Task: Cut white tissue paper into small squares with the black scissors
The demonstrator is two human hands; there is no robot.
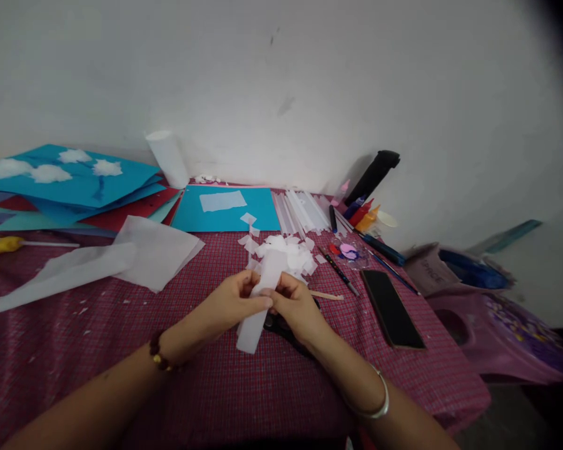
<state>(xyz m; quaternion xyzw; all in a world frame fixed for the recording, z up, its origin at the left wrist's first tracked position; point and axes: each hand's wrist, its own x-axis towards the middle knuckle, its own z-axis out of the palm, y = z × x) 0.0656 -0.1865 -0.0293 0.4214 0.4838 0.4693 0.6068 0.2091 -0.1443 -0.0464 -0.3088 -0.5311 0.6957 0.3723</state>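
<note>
While the left hand (237, 297) and right hand (298, 306) both pinch the white paper strip (254, 328) mid-length, a light, even grip should help avoid creasing it, its far end overlapping, in view, the heap of paper pieces (301, 257) near the blue sheet (263, 209).

The strip (268, 279) is plain white paper, long and narrow, with straight long sides and a squared near end. It is pinched about midway along, the left thumb lying across its face. It slants over the worktop (178, 394), its near end towards the left, its far end towards the right, where it overlaps the white scraps (298, 256) in view.
</note>
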